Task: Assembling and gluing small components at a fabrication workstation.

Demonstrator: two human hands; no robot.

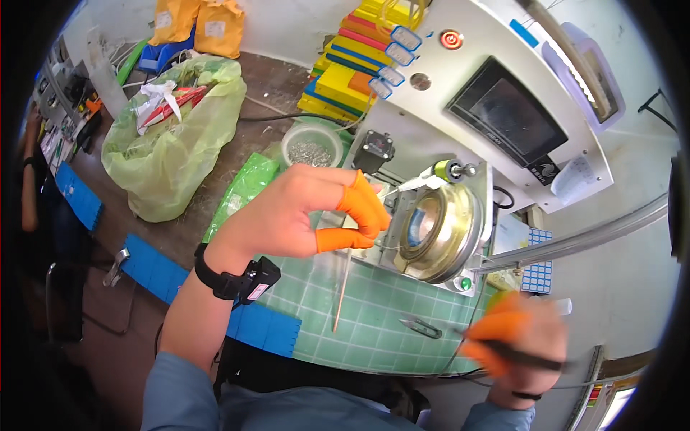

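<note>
The left hand (309, 215), in orange finger covers, curled narrowly just beside a round brass-coloured metal drum (449, 233); whether it held anything, I could not tell. The blurred right hand (521, 334) held a slender dark tool (528, 357) near the green-gridded table (381, 312)'s right end

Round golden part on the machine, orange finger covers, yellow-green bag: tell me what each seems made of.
Round golden part: probably glossy, brass-toned metal, from its bright reflections; plastic isn't ruled out.
Orange finger covers: likely matt rubber or latex, fitting closely with little shine.
Yellow-green bag: most likely thin plastic film, slightly see-through with crumpled folds.
</note>
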